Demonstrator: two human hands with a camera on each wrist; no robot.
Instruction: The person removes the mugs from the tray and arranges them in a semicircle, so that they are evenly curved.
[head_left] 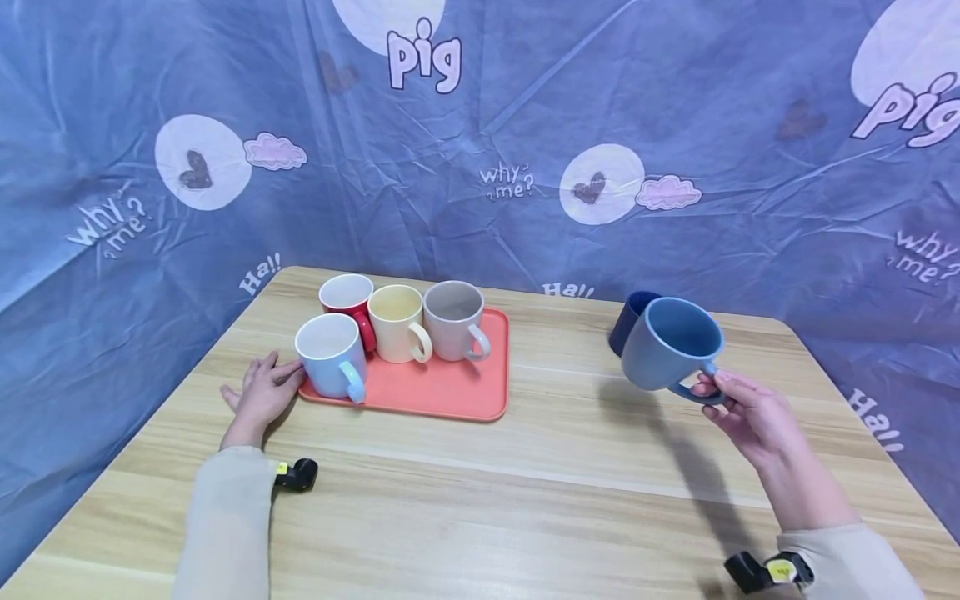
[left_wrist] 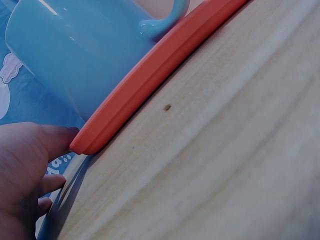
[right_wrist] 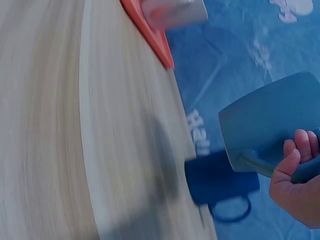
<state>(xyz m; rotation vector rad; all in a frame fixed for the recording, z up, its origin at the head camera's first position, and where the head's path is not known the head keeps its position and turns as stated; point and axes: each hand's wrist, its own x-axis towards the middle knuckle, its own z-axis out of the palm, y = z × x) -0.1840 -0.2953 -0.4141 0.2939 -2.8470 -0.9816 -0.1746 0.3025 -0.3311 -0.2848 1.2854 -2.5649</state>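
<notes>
My right hand (head_left: 752,414) grips the handle of a grey-blue mug (head_left: 660,350), held tilted above the table at the right. Behind it a dark navy mug (right_wrist: 220,177) stands on the table, partly covered by the held one in the head view. At the left, my left hand (head_left: 260,396) rests by the near left corner of a red tray (head_left: 450,396), its fingers loose and touching the tray's edge. A light blue mug (head_left: 327,354) stands on that corner, with a red mug (head_left: 360,312), a cream mug (head_left: 394,329) and a grey mug (head_left: 452,329) behind it.
The wooden table (head_left: 450,517) runs under everything, with bare wood between the tray and the navy mug. A blue printed cloth (head_left: 480,125) hangs close behind the table and at its sides.
</notes>
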